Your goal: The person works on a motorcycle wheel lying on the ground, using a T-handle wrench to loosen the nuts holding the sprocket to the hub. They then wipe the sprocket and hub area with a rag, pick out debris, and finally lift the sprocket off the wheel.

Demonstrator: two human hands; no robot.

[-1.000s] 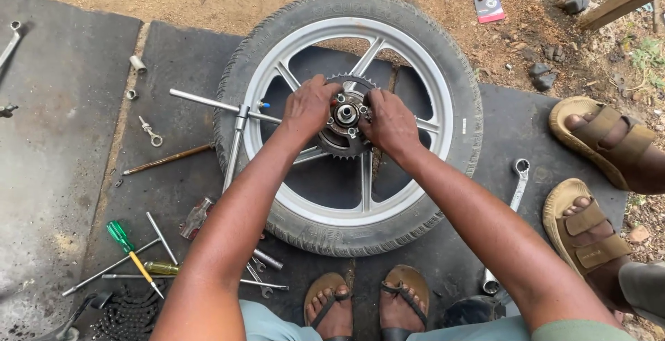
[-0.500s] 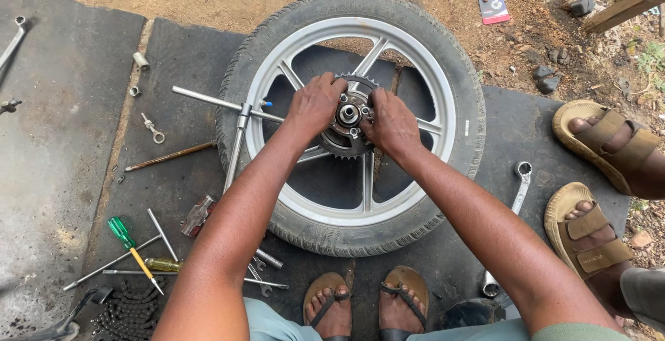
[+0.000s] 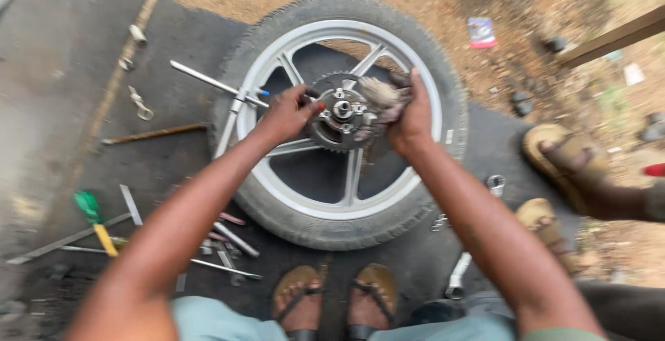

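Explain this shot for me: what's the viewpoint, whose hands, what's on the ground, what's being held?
There is no machine here. One camera sits on a person's head and looks down, so the two bare arms reaching out from the bottom edge are their own, and the sandalled feet at the bottom are theirs too.

A motorcycle wheel with silver spokes lies flat on a dark mat over dirt. The left hand grips the sprocket at the hub. The right hand presses a greyish rag to the hub; the picture is blurred, so the fingers' exact grip is unclear.

Left of the wheel lie a T-handled wrench, a green-handled screwdriver and loose metal rods. The other sandalled feet at right are another person's.
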